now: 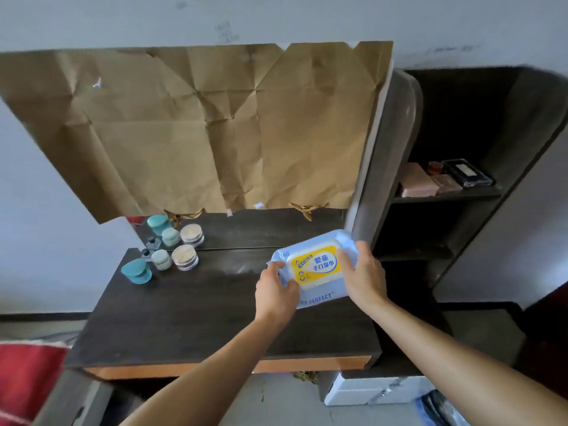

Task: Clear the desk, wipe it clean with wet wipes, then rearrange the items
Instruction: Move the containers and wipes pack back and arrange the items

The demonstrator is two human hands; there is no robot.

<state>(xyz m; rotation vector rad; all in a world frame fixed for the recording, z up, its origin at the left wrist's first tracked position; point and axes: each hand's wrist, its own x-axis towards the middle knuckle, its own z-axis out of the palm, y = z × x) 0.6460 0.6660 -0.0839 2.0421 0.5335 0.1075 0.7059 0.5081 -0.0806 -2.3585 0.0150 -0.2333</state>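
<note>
A creased sheet of brown paper covered most of the mirror behind the dark wooden surface, leaving only a low strip of glass that reflected the jars. To the right of the surface stood a dark shelf unit, and on its upper shelf lay a pink box beside a black case. Off the surface's left front corner showed a red cloth; below its front edge, to the right, sat a white box on the floor.

At the surface's back left corner stood a cluster of cosmetics: a teal-lidded jar nearest the front, a pale green jar behind it, a clear round compact just to the right, and a small dark bottle at the back, hard to make out.

Over the right part of the surface, near the shelf unit, a light blue pack of wet wipes with a yellow and white lid label was held tilted, label side up. Whether it touched the surface cannot be told. The left hand curled around its near left edge, thumb on top by the label. The right hand clasped its right end, fingers wrapped over the far corner. Both bare forearms reached up from the bottom of the view, converging on the pack.
</note>
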